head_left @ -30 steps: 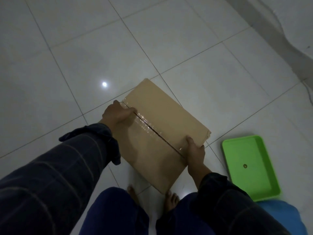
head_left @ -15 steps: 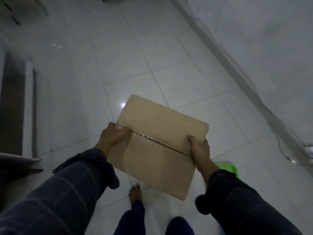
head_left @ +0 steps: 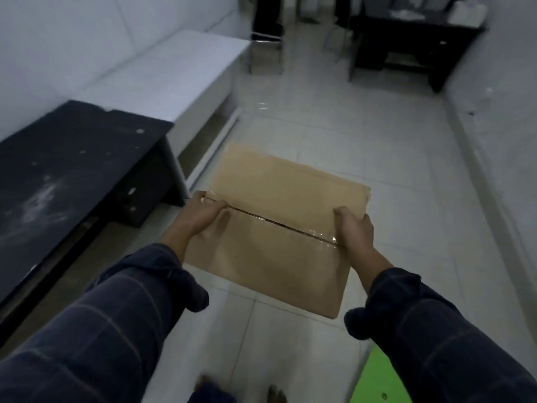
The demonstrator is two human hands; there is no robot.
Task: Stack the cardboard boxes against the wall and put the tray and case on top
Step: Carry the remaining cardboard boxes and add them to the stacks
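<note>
Two hands carry one taped box [head_left: 279, 228] above the floor [head_left: 392, 158]: left hand [head_left: 200, 216] grips its left edge, right hand [head_left: 356, 231] its right; green tray [head_left: 377, 379] lies below-right of the box.

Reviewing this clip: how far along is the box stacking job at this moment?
Early. Done: nothing visibly; no stack shows against any wall. In hand: one taped cardboard box, gripped at its ends by the left hand and right hand, carried above the floor. Left: placing it, any other boxes, then the green tray still on the floor; the case is out of view.
</note>
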